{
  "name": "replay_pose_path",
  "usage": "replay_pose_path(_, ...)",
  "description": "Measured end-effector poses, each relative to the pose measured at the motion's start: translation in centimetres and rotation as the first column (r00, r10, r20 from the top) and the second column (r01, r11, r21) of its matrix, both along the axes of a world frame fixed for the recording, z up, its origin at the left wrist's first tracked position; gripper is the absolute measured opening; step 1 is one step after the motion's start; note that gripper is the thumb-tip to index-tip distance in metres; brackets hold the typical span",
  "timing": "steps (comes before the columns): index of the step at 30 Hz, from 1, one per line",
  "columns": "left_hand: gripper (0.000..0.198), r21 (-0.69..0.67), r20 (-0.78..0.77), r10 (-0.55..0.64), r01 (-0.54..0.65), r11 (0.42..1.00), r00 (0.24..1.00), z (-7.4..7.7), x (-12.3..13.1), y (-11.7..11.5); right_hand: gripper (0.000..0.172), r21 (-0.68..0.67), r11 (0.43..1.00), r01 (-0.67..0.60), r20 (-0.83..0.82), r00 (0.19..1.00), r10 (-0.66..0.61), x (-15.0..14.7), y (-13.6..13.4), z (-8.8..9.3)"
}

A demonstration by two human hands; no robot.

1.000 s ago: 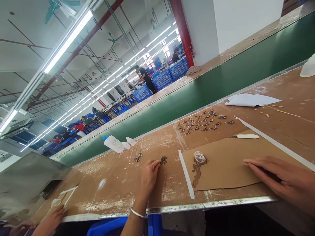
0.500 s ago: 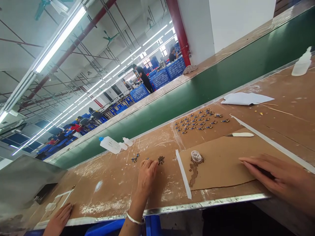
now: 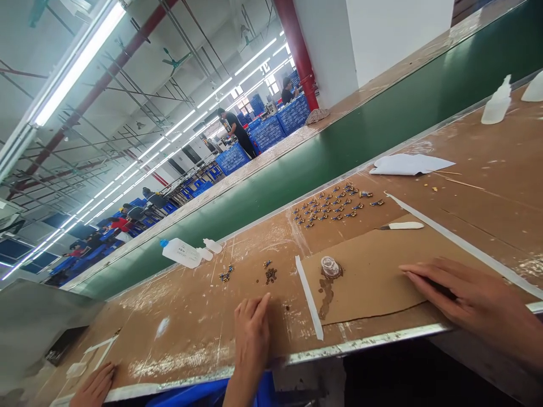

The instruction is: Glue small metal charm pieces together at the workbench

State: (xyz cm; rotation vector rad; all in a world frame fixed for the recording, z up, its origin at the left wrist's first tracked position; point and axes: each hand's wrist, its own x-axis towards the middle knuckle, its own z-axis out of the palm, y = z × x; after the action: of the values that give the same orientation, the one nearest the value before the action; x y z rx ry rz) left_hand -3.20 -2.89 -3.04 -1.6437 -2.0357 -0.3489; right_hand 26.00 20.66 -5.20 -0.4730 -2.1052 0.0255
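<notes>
My left hand (image 3: 252, 325) rests near the table's front edge, fingers curled, thumb and index finger close together; whatever they may hold is hidden. Just beyond it lie a pile of small dark parts (image 3: 270, 275) and one blue-and-gold piece (image 3: 267, 263). A cluster of similar blue-and-gold pieces (image 3: 227, 273) is farther left. My right hand (image 3: 460, 288) lies on its side at the right of a cardboard sheet (image 3: 373, 271), fingers stretched and holding nothing visible. On the cardboard are a small clear cup (image 3: 330, 267) in a wet stain and a white-handled knife (image 3: 406, 225).
Many blue-and-gold pieces (image 3: 328, 206) stand in rows beyond the cardboard. White bottles (image 3: 181, 252) lie back left; another bottle (image 3: 496, 104) stands far right near white paper (image 3: 411, 164). Another person's hand (image 3: 93, 385) rests at lower left. A green belt (image 3: 271, 183) runs behind.
My left hand has drawn back from the dark pile toward the table edge. A blue-and-gold piece now lies just behind the pile. My right hand keeps its place on the cardboard.
</notes>
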Motion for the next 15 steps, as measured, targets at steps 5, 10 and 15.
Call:
replay_pose_path(5,0.043,-0.097,0.046,-0.006,0.010,0.995,0.999,-0.1,-1.7,-0.2,0.029,-0.039,0.999,-0.006,0.003,1.000,0.006,0.0,0.1,-0.5)
replay_pose_path(10,0.045,-0.128,0.104,-0.036,0.049,0.991,0.994,-0.7,-0.6,-2.1,0.024,-0.067,0.997,-0.037,-0.009,0.999,0.036,0.0,0.0,-0.4)
replay_pose_path(15,0.029,0.083,0.166,0.007,-0.021,0.996,0.986,-2.1,2.5,-7.3,0.025,-0.062,0.998,-0.031,-0.008,0.999,0.031,0.1,-0.1,-0.2)
